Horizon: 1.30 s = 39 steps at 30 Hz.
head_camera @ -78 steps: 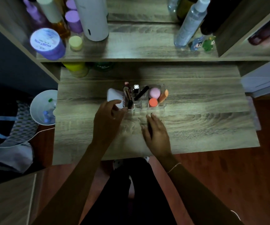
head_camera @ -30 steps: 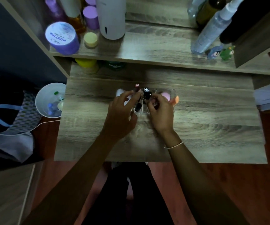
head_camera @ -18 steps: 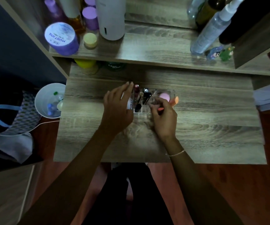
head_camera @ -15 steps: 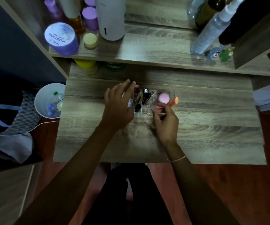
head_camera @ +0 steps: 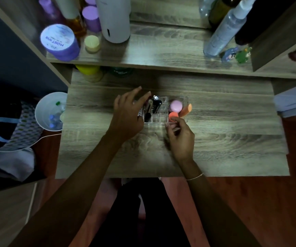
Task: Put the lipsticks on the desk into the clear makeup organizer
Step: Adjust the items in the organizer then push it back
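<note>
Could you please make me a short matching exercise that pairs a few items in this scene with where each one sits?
Items:
1. pink sponge
2. purple jar
3. white bucket
4. green figurine

Places:
A. upper shelf, right end
B. beside the desk's left edge
C. inside the clear organizer
D. upper shelf, left end

Pairs: 1-C, 2-D, 3-B, 4-A

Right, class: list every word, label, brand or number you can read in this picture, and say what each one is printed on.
"MOIST HYA": on the lid of the purple jar on the shelf, seen upside down; the smaller print around it is too blurred to read.
"Cha...": pale lettering on the green container under the shelf, only partly legible.
"25": on the white item beside the clear makeup organizer, mostly hidden by the left hand.
Print on the spray bottle: too blurred.
</note>
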### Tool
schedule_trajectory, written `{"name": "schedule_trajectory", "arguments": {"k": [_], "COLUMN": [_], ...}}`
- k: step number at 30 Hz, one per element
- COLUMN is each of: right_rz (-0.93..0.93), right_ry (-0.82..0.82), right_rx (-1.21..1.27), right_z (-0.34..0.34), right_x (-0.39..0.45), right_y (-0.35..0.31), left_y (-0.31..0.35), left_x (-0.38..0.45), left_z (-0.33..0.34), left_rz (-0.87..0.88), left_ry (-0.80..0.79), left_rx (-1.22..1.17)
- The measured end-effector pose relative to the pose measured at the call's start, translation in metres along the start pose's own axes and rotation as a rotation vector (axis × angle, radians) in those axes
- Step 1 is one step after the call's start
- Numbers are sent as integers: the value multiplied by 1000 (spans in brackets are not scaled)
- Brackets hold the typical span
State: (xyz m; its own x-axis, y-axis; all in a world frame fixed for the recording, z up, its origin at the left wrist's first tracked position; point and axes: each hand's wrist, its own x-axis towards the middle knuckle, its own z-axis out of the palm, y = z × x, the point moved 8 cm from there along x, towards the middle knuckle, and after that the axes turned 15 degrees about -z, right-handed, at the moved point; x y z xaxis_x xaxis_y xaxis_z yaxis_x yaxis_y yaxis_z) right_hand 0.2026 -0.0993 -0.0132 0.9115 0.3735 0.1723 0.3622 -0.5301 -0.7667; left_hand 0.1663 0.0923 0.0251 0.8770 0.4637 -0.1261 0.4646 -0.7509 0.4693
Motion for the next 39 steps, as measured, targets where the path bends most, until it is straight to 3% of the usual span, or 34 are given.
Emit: {"name": "schedule_trajectory", "arguments": {"k": [6, 11, 16, 21, 27, 39], "right_rz": [-7, -238, -351, -152, 140, 119], "right_ry": [-12, -1, -181, -9, -13, -121], "right_rx": [-12, -288, -403, -293, -153, -155], "right_z": [1, -1, 22, 8, 2, 5], "right_x": [1, -1, -15, -33, -26, -11], "right_y": [0, -19, -16, 14, 55, 54], "left_y": [-4, -14, -42, -79, -86, -86], "left_x": [0, -6, -27, -47, -46, -38], "left_z": [0, -1, 5, 33, 51, 65], "left_rz": [5, -9, -175, -413, -418, -342], "left_ry": [19, 77, 150, 34, -59, -52], "left_rx": [-23, -61, -180, -409, -395, -239]}}
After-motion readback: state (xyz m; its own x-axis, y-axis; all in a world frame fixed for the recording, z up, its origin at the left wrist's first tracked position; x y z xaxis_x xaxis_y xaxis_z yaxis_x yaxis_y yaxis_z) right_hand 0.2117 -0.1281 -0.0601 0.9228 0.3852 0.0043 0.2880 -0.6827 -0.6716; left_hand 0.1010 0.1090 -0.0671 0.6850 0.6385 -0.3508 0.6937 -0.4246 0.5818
